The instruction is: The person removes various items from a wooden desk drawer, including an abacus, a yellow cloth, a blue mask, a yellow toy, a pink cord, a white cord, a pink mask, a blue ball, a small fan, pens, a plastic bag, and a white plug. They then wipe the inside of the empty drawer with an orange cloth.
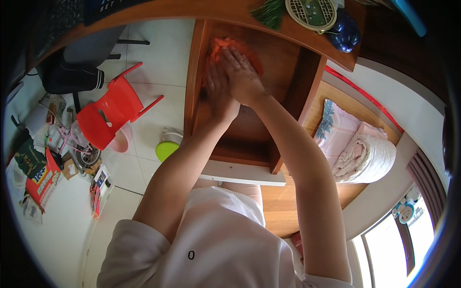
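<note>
Both my hands reach into a pulled-out wooden drawer (314, 91) and rest on a crumpled orange-red cloth (222, 44) in its far left corner. My right hand (242, 79) lies palm down on the cloth, its fingers stretched out. Close against it on the left, my left hand (220, 93) is also flat with straight fingers, near the drawer's left wall. Neither hand visibly grips the cloth; the palms' undersides are hidden. The cloth sticks out beyond the fingertips and to the right of them.
On the desk (168, 10) above the drawer stand a round lattice ornament (312, 13) and a shiny dark-blue object (345, 31). A red plastic chair (110, 115) is at the left, near a pink bucket (120, 139). Folded bedding (365, 158) lies at the right.
</note>
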A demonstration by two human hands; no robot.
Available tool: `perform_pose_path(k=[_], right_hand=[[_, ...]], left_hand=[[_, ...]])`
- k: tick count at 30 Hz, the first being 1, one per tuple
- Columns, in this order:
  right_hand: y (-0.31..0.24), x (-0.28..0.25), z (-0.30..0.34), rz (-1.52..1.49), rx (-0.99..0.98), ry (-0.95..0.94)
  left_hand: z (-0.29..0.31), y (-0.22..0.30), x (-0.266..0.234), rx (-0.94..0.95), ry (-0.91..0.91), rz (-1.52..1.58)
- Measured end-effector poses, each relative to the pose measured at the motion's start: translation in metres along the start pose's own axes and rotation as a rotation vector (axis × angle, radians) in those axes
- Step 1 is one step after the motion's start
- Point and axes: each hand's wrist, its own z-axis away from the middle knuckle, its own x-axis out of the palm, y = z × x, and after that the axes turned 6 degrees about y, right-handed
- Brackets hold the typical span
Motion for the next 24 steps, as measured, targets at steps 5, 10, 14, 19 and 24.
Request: perform_pose_path(k=[5,10,14,19,24], right_hand=[[0.014,-0.020,-0.015,0.051,-0.243,-0.114],[0.025,-0.020,-0.042,0.052,-0.026,0.007],[0.034,-0.034,-0.044,0.055,0.213,-0.062],[0.059,-0.034,-0.017,0.125,0.658,0.015],[0.068,-0.039,-0.013,0.132,0.756,0.107]], left_hand=[[0.017,-0.003,0.005,-0.108,0.046,0.043],[0.000,0.014,0.012,-0.170,0.176,0.011],[-0.019,0.017,0.015,-0.144,0.205,0.014],[-0.036,0.028,0.012,-0.065,0.127,-0.021],[-0.053,0.045,0.017,0.037,0.059,0.008]])
